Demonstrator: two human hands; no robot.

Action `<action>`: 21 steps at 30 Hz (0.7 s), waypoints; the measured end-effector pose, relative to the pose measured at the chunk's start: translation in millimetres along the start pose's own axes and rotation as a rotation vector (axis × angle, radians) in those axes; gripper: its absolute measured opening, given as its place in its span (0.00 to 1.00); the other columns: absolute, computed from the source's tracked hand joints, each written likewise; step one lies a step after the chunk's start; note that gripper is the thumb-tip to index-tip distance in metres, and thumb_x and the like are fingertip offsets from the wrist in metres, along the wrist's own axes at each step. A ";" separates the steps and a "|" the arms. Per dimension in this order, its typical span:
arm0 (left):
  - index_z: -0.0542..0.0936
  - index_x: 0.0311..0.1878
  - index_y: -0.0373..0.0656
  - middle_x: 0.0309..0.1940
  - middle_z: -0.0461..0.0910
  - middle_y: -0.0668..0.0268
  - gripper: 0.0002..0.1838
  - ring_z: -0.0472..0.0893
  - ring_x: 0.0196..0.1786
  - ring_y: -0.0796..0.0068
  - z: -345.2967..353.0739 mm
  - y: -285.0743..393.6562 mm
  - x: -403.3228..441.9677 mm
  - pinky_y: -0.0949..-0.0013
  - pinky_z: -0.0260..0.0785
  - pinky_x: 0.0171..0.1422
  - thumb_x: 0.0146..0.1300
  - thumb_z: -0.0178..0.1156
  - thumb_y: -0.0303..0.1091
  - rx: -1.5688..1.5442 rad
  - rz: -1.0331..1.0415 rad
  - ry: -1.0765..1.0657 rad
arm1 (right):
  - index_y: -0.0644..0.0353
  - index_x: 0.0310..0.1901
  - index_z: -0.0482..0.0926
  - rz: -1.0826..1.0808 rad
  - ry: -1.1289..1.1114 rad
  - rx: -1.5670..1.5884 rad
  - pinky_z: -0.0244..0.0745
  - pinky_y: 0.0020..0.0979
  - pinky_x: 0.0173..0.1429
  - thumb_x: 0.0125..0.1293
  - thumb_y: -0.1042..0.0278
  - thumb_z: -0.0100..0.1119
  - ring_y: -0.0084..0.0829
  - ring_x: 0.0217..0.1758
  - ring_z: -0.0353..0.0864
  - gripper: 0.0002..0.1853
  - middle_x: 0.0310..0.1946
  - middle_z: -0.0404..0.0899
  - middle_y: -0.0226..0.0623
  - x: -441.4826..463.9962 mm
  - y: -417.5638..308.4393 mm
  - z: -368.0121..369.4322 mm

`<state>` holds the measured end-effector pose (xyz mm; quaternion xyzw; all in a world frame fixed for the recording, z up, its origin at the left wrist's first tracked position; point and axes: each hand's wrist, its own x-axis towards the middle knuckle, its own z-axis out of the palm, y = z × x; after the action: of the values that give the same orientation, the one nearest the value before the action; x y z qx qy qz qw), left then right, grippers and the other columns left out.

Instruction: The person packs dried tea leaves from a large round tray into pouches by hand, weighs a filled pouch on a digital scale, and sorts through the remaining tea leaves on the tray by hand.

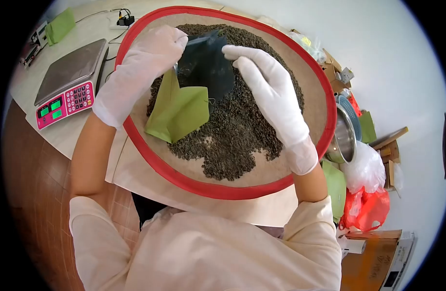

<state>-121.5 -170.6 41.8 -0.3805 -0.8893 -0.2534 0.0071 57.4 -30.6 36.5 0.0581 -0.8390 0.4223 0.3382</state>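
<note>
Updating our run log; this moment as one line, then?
left hand: pinching dark bag; right hand: open, at bag's edge; green packet: over dark heap; scale: lit

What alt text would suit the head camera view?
A gloved left hand holds a dark plastic bag, the gloved right hand by its edge, over a round red-rimmed tray of dark loose flakes. A green packet is below the left hand; a pink-fronted scale stands at left.

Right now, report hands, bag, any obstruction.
Left hand closed on dark bag. Right hand at opposite edge, grip unclear. Bag over dark granules. Green packet partly covers bag.
</note>
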 end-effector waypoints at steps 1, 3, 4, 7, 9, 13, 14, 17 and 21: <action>0.80 0.55 0.39 0.50 0.82 0.54 0.21 0.79 0.56 0.60 2.2 -4.3 5.2 0.63 0.67 0.63 0.72 0.49 0.45 -0.022 0.003 -0.004 | 0.64 0.51 0.80 -0.082 -0.124 -0.128 0.75 0.32 0.50 0.67 0.61 0.59 0.36 0.41 0.80 0.17 0.38 0.82 0.42 -1.8 -4.9 -3.9; 0.80 0.55 0.38 0.44 0.84 0.54 0.20 0.82 0.50 0.63 5.5 -5.2 8.1 0.64 0.69 0.58 0.72 0.50 0.43 -0.048 0.016 0.014 | 0.61 0.59 0.75 -0.073 -0.369 -0.405 0.68 0.36 0.62 0.63 0.58 0.65 0.37 0.52 0.78 0.25 0.46 0.81 0.42 -10.4 -21.5 -5.9; 0.80 0.55 0.38 0.44 0.84 0.54 0.20 0.82 0.50 0.63 4.4 -2.8 7.9 0.64 0.69 0.58 0.72 0.50 0.43 -0.050 0.021 0.014 | 0.61 0.59 0.74 -0.159 -0.332 -0.580 0.67 0.38 0.61 0.62 0.58 0.66 0.38 0.45 0.79 0.27 0.39 0.82 0.40 -15.8 -19.9 3.1; 0.80 0.54 0.39 0.38 0.84 0.57 0.20 0.82 0.40 0.64 2.5 1.9 6.0 0.62 0.71 0.50 0.72 0.49 0.43 -0.088 -0.041 -0.038 | 0.62 0.46 0.78 -0.209 -0.163 -0.522 0.71 0.42 0.48 0.63 0.65 0.62 0.43 0.30 0.77 0.13 0.23 0.77 0.37 -26.9 -8.4 27.8; 0.80 0.55 0.41 0.33 0.83 0.60 0.20 0.79 0.30 0.68 4.5 -3.9 8.9 0.63 0.71 0.43 0.71 0.49 0.43 0.056 0.088 0.010 | 0.61 0.46 0.79 -0.226 -0.064 -0.514 0.72 0.42 0.46 0.62 0.70 0.61 0.43 0.31 0.77 0.11 0.24 0.78 0.37 -24.4 -5.0 33.7; 0.81 0.48 0.42 0.29 0.80 0.62 0.17 0.77 0.26 0.71 7.0 -13.0 11.1 0.64 0.71 0.38 0.70 0.48 0.43 -0.012 0.039 0.047 | 0.58 0.41 0.82 -0.154 0.189 -0.352 0.72 0.36 0.39 0.62 0.79 0.56 0.37 0.30 0.77 0.08 0.25 0.78 0.38 -4.0 5.1 29.1; 0.81 0.47 0.43 0.28 0.79 0.63 0.17 0.76 0.26 0.72 3.5 -24.1 21.3 0.65 0.70 0.37 0.70 0.49 0.44 -0.023 0.117 0.052 | 0.59 0.41 0.82 -0.101 0.225 -0.348 0.72 0.33 0.38 0.63 0.79 0.55 0.33 0.29 0.76 0.08 0.25 0.78 0.37 0.6 3.9 20.4; 0.80 0.55 0.45 0.32 0.80 0.70 0.19 0.77 0.29 0.77 -9.9 -73.2 39.8 0.69 0.71 0.38 0.70 0.53 0.47 -0.154 0.136 0.144 | 0.62 0.43 0.82 0.017 0.402 -0.194 0.70 0.25 0.34 0.66 0.78 0.52 0.22 0.26 0.74 0.09 0.25 0.79 0.32 -6.6 -5.1 3.0; 0.80 0.55 0.38 0.39 0.85 0.56 0.22 0.81 0.38 0.65 -65.0 -2.3 -23.3 0.64 0.73 0.47 0.73 0.46 0.44 -0.031 -0.332 0.315 | 0.58 0.43 0.84 -0.012 0.141 -0.566 0.79 0.33 0.35 0.63 0.76 0.50 0.33 0.27 0.82 0.12 0.29 0.83 0.38 -48.6 60.9 26.7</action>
<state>-118.2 -217.2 92.6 -0.1846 -0.9237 -0.3210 0.0980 57.4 -20.9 -45.4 -0.0630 -0.8976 0.1723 0.4009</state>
